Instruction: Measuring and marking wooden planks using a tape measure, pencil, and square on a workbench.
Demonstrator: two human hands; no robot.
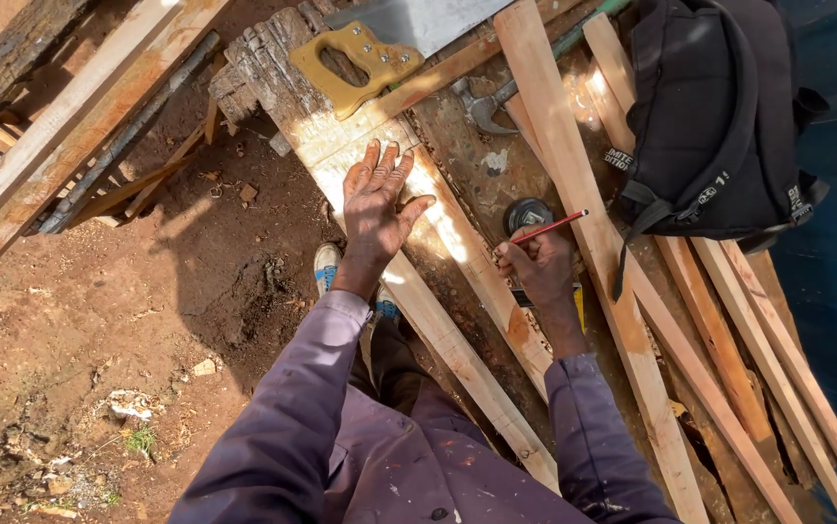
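marking step, it seems: left hand [377, 199] spread flat on the plank [418, 291], right hand [535, 264] pinching a red pencil [549, 227] (tip near the board); next calls for a steady line.

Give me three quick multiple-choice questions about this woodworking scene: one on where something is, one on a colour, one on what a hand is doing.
1. Where does the handsaw lie?
A. on the far end of the bench
B. on the dirt ground
C. inside the backpack

2. What colour is the pencil?
A. blue
B. red
C. green

3. How is the left hand placed?
A. clenched round a hammer
B. raised in the air
C. flat, fingers spread, on the plank

Answers: 1 A, its yellow handle rests on the worn bench top; 2 B, the right hand holds a red pencil; 3 C, the palm presses the pale plank.
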